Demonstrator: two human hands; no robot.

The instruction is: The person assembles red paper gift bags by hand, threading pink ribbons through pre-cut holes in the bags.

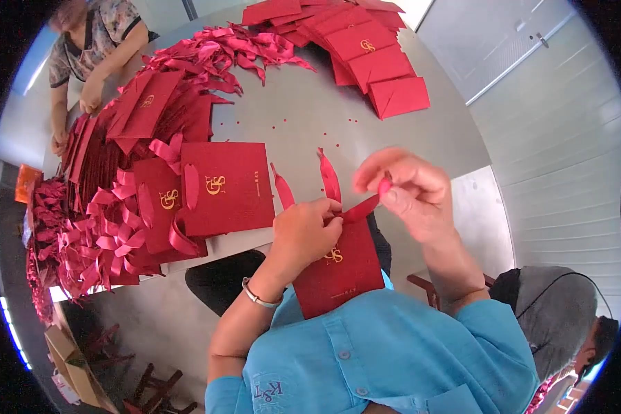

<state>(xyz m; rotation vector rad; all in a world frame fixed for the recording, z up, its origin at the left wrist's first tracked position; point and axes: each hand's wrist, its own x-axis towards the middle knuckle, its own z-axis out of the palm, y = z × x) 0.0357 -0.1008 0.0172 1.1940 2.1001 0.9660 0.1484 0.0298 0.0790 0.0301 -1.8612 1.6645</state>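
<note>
A dark red paper gift bag (355, 265) with a gold monogram leans upright against my blue shirt. My left hand (303, 231) pinches its top edge, where ribbon passes under the fingers. One red ribbon (329, 176) stands up above that hand, and a second loose end rises left of it. To the right, my right hand (415, 196) is closed on the end of another ribbon length (361, 208), stretched out from the bag's top. The exact spot where the ribbon meets the bag is hidden by my left fingers.
Left of me lie ribboned red bags (231, 186) and a long stack of bags (145, 110). Loose ribbons (214, 52) are heaped behind. Flat red bags (397, 96) overlap at the table's (283, 131) far side. Another person (100, 48) works at far left; someone sits at right.
</note>
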